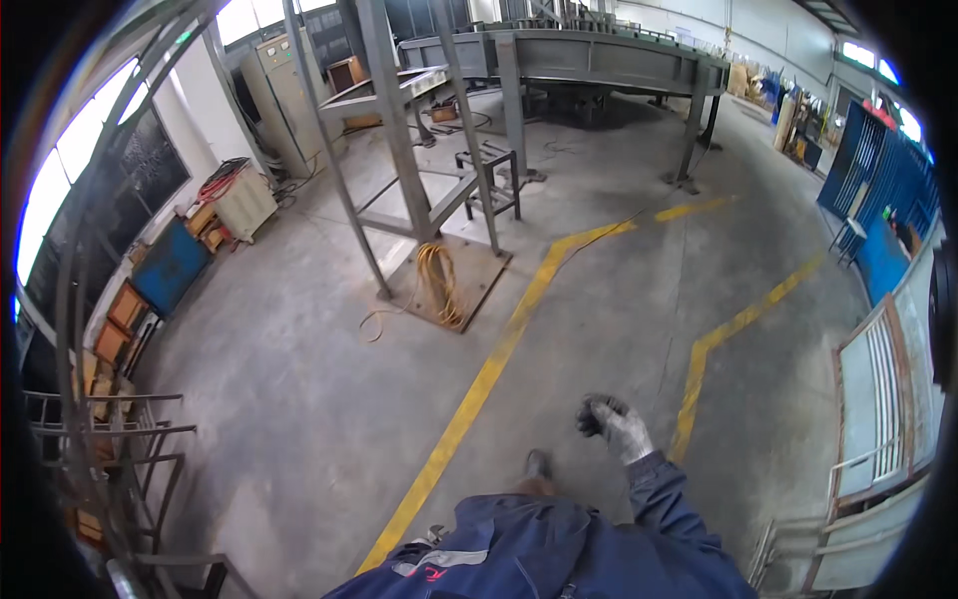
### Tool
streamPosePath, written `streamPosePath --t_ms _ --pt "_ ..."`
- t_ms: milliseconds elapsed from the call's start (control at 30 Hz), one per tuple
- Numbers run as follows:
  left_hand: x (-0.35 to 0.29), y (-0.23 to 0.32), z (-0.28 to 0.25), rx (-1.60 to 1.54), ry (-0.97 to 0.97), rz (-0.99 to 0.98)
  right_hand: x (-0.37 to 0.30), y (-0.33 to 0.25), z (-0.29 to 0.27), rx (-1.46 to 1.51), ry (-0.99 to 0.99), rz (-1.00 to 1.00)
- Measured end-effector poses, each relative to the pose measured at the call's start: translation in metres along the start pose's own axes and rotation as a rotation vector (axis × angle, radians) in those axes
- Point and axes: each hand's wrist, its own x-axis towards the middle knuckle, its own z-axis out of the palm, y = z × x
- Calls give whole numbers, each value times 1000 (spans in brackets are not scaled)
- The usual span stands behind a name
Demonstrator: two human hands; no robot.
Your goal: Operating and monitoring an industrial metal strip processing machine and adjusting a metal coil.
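Note:
My right hand [613,425], in a grey glove with dark fingers and palm side, hangs over the concrete floor in front of my dark blue jacket [519,554]. Its fingers are curled in, and nothing shows between them. No thing is touching it; a yellow floor line runs on either side. My left hand does not show. At the left edge of the jacket a small grey metallic shape [436,534] pokes out, too little of it visible to name. One dark shoe [538,463] shows below me on the floor.
Ahead stands a steel post frame on a base plate [479,290] with a coiled yellow cable [436,275]. Behind it is a large grey steel structure [609,60]. Metal racks [150,431] line the left, a pale framed panel [878,399] the right. Yellow lines [489,379] cross the floor.

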Motion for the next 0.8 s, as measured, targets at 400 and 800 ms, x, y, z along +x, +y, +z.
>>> streamPosePath --t_ms 400,800 --pt "198 406 -281 -39 317 258 366 -101 -143 57 68 153" --pt "293 700 -445 -406 425 -22 813 -275 -224 -283 -148 221"
